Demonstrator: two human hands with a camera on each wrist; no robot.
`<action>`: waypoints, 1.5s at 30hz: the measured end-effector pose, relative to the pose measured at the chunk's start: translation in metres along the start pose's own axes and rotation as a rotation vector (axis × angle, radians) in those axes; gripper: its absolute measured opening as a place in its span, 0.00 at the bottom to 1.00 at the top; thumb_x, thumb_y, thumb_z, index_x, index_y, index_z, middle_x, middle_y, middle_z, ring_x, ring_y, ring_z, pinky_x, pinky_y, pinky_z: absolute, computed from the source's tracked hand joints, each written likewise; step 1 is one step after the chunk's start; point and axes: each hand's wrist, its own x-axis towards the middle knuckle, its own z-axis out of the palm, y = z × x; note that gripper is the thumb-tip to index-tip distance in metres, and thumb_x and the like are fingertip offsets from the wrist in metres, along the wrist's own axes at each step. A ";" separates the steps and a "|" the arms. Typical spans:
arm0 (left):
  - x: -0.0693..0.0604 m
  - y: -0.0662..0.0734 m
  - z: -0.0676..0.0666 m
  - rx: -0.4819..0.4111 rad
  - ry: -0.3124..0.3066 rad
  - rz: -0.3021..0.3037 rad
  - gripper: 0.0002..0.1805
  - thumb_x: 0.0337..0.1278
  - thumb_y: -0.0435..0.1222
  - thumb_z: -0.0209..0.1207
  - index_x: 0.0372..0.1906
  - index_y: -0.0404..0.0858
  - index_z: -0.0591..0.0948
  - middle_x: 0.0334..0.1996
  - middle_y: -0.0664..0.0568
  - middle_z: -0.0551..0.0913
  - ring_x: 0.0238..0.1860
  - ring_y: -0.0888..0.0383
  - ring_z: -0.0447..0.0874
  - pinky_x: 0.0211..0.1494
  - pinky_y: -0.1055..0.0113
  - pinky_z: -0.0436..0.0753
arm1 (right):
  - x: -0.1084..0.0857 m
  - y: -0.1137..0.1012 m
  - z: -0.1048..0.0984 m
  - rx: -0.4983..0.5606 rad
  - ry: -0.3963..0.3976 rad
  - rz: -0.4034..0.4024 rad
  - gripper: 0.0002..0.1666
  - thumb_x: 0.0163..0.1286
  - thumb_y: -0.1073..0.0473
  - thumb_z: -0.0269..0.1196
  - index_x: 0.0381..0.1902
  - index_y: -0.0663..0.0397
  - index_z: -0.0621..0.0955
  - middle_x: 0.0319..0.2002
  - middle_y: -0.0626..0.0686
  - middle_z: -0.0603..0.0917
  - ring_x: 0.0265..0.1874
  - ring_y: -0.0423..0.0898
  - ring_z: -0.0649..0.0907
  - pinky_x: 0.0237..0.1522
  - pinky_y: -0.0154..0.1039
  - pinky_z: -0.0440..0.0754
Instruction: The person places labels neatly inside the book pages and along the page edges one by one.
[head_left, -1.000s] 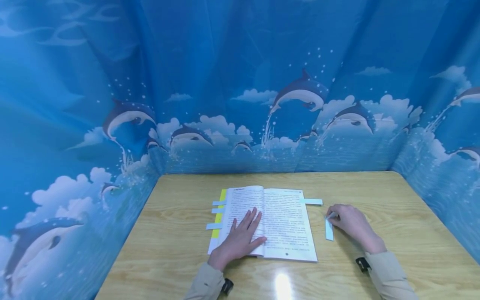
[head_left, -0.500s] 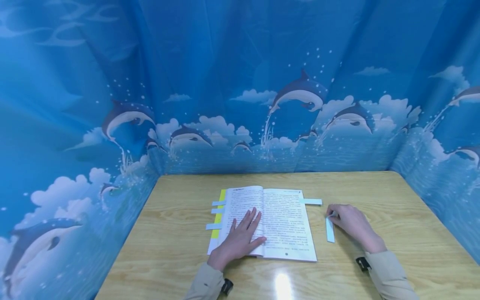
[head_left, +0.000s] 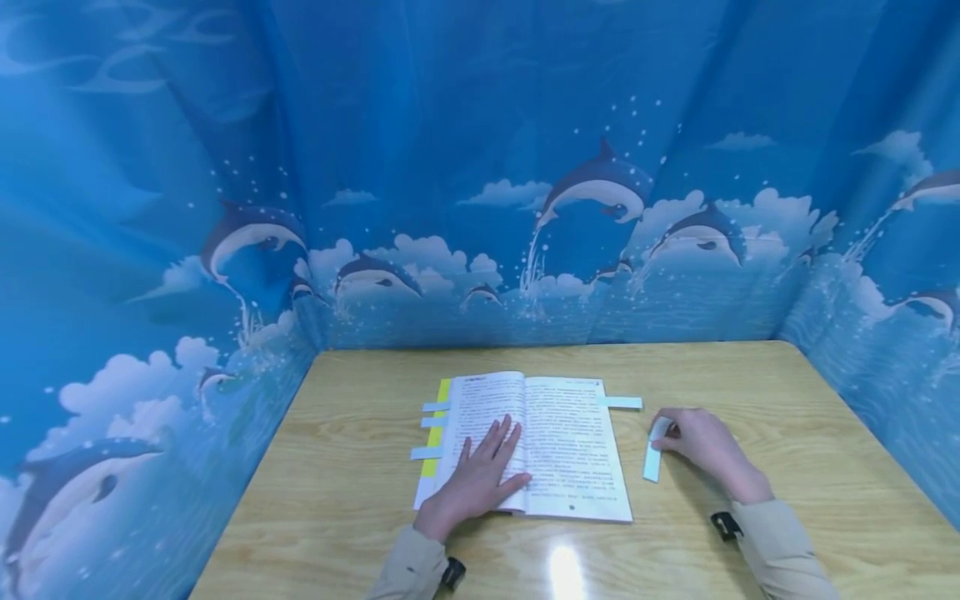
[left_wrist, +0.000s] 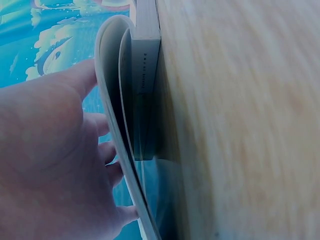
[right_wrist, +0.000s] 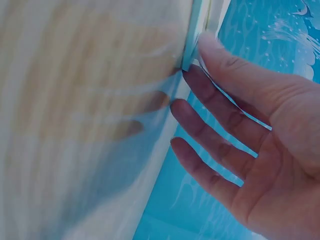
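Note:
An open book (head_left: 573,446) with printed pages lies on the table. My left hand (head_left: 474,479) rests on its left page with fingers spread, holding nothing. In the left wrist view that hand (left_wrist: 55,150) lies along the outside of the curved pages (left_wrist: 111,75). To the right of the book, my right hand (head_left: 703,446) pinches a light blue sticky note strip (head_left: 652,465), whose upper part bends toward the fingers. The right wrist view has the thumb and forefinger of this hand (right_wrist: 250,120) at the strip's end (right_wrist: 194,37); the other fingers are loosely bent.
Several pale blue tabs stick out of the book: one tab (head_left: 624,402) on the right edge, others such as this tab (head_left: 426,453) on the left beside a yellow strip (head_left: 435,437). The wooden table (head_left: 337,533) ends at a blue dolphin-print curtain (head_left: 450,167).
The strip in my right hand has swung slightly left at its lower end, and its upper part now shows bent. The fingers shift a little. My left hand stays on the page.

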 end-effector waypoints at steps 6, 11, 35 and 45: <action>0.000 0.000 0.000 -0.010 -0.001 0.004 0.42 0.76 0.59 0.45 0.83 0.46 0.47 0.83 0.51 0.40 0.82 0.50 0.38 0.79 0.35 0.41 | 0.001 0.000 0.002 -0.033 0.028 -0.014 0.04 0.59 0.63 0.73 0.33 0.55 0.87 0.28 0.48 0.86 0.27 0.44 0.83 0.31 0.46 0.83; 0.001 -0.001 0.000 -0.001 0.002 0.001 0.42 0.76 0.59 0.45 0.83 0.46 0.47 0.83 0.51 0.40 0.82 0.50 0.38 0.79 0.35 0.41 | 0.001 -0.001 0.002 -0.035 0.053 -0.026 0.04 0.61 0.65 0.72 0.32 0.52 0.86 0.24 0.45 0.83 0.23 0.40 0.78 0.26 0.40 0.78; 0.001 0.000 0.001 0.008 0.008 0.007 0.42 0.76 0.57 0.47 0.83 0.44 0.48 0.83 0.48 0.41 0.82 0.48 0.39 0.78 0.34 0.42 | -0.003 -0.002 -0.007 0.000 0.155 -0.026 0.03 0.63 0.60 0.73 0.33 0.47 0.87 0.34 0.49 0.89 0.25 0.39 0.78 0.25 0.38 0.76; 0.001 0.001 0.001 0.016 0.007 -0.002 0.42 0.76 0.58 0.46 0.83 0.45 0.48 0.83 0.50 0.41 0.82 0.50 0.39 0.79 0.35 0.43 | -0.006 -0.002 -0.009 -0.015 0.201 0.011 0.09 0.67 0.57 0.70 0.42 0.52 0.90 0.11 0.44 0.69 0.14 0.39 0.60 0.16 0.35 0.57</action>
